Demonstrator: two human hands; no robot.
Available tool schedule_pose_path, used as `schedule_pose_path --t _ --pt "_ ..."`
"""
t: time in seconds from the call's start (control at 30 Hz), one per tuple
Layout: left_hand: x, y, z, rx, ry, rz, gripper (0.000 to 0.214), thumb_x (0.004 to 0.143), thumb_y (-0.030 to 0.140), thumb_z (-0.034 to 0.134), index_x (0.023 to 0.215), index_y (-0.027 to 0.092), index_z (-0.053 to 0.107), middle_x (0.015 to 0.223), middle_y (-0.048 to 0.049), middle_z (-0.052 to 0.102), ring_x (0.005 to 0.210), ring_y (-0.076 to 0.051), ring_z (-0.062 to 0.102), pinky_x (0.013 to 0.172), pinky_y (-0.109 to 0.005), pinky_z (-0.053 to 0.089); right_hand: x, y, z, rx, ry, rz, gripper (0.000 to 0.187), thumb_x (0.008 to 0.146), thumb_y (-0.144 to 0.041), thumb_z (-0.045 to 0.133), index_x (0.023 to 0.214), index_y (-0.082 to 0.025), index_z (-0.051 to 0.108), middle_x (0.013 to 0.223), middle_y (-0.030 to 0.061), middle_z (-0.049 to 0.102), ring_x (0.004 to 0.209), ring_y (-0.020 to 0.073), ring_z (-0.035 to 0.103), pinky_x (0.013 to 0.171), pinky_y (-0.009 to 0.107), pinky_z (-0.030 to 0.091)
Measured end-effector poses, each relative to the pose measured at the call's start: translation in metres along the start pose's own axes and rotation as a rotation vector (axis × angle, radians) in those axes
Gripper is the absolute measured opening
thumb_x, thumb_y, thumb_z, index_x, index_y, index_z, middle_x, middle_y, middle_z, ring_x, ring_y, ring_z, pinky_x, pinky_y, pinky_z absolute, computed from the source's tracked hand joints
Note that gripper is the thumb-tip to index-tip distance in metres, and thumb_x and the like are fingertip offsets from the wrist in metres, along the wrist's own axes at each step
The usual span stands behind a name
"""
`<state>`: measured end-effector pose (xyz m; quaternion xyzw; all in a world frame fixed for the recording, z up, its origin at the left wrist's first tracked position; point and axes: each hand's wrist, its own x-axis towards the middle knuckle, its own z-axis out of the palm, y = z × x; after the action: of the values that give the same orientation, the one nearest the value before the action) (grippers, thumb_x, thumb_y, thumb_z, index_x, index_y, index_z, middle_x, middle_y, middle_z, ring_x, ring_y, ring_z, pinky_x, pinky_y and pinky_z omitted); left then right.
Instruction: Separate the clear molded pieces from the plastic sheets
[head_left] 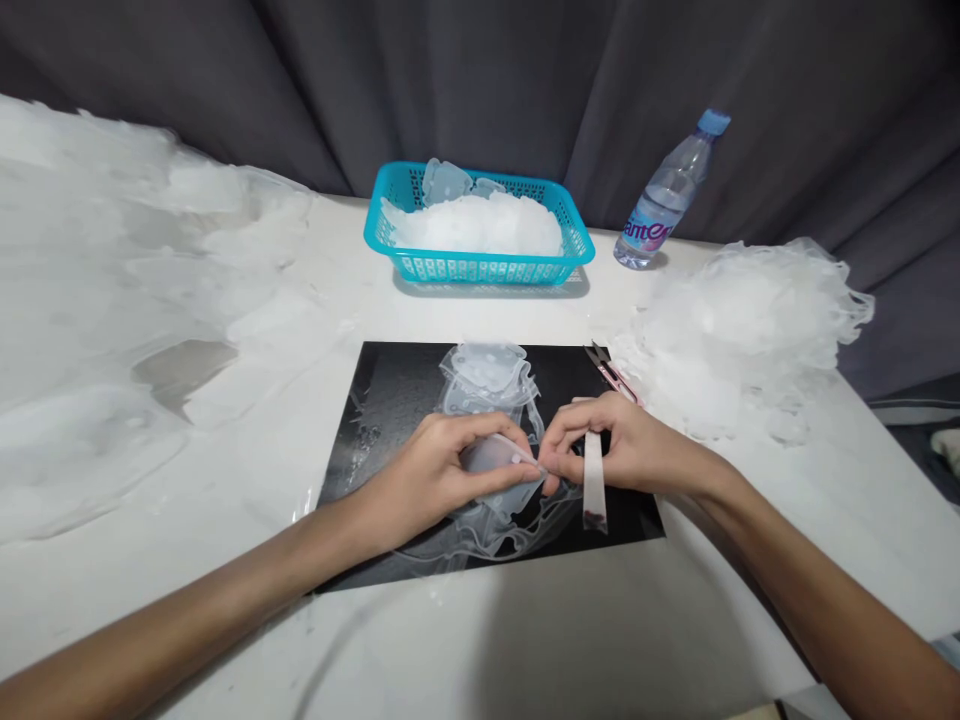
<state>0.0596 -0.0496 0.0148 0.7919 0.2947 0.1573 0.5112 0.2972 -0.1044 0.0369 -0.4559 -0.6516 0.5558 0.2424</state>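
My left hand (457,460) is closed round a translucent, rubbery sheet piece (491,455), bending it between thumb and fingers. Against the right end of that piece, my right hand (592,445) pinches its edge with thumb and fingertips. A flat whitish strip-like tool (594,485) with a dark-stained end also sits in my right hand, hanging down below the palm. Similar translucent pieces (487,370) with thin trimmed edges lie under and beyond my hands on a black mat (397,385). Small pink-handled snips (611,375) rest at the mat's upper right corner.
A blue basket (480,268) of translucent pieces stands at the back. Right of it is a water bottle (664,200). A large heap of translucent sheets (112,250) covers the left side. A tangled pile of thin scraps (757,320) lies at the right, before a dark curtain (487,80).
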Motion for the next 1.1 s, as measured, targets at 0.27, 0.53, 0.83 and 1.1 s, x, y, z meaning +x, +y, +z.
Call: schedule_pose_path --t 0.27,0.53,0.83,1.1 --pt "-0.001 0.005 0.000 0.029 0.052 0.024 0.022 0.095 0.043 0.072 0.095 0.021 0.077 0.080 0.0029 0.074 0.059 -0.011 0.053 0.054 -0.023 0.036 0.000 0.004 -0.010 -0.555 0.213 -0.116 0.006 0.092 -0.015 0.070 0.091 -0.020 0.074 0.083 0.0006 0.072 0.081 0.0166 0.066 0.077 0.030 0.045" --pt "-0.005 0.007 -0.001 -0.054 0.105 0.178 0.010 0.096 0.029 0.072 0.098 0.023 0.081 0.099 -0.0021 0.082 0.090 -0.018 0.075 0.084 -0.026 0.055 -0.022 -0.010 -0.032 -0.476 0.103 -0.040 0.047 0.085 -0.045 0.085 0.122 -0.024 0.066 0.112 0.0049 0.067 0.102 0.0213 0.064 0.087 0.033 0.053" --pt "-0.010 0.007 0.000 -0.002 0.129 0.155 0.007 0.097 0.029 0.072 0.098 0.024 0.076 0.099 -0.0008 0.082 0.090 -0.016 0.077 0.074 -0.021 0.055 -0.019 0.017 -0.041 -0.940 0.640 0.084 0.025 0.100 -0.044 0.066 0.102 -0.019 0.065 0.096 0.0092 0.068 0.093 0.0277 0.064 0.073 0.036 0.045" --pt "-0.012 0.005 0.003 -0.045 0.145 0.164 0.002 0.096 0.023 0.074 0.098 0.024 0.074 0.099 0.0009 0.080 0.090 -0.014 0.076 0.074 -0.019 0.056 -0.013 0.019 -0.033 -1.182 0.719 0.131 0.020 0.104 -0.022 0.047 0.093 -0.018 0.063 0.092 0.0101 0.069 0.079 0.0245 0.063 0.062 0.034 0.033"
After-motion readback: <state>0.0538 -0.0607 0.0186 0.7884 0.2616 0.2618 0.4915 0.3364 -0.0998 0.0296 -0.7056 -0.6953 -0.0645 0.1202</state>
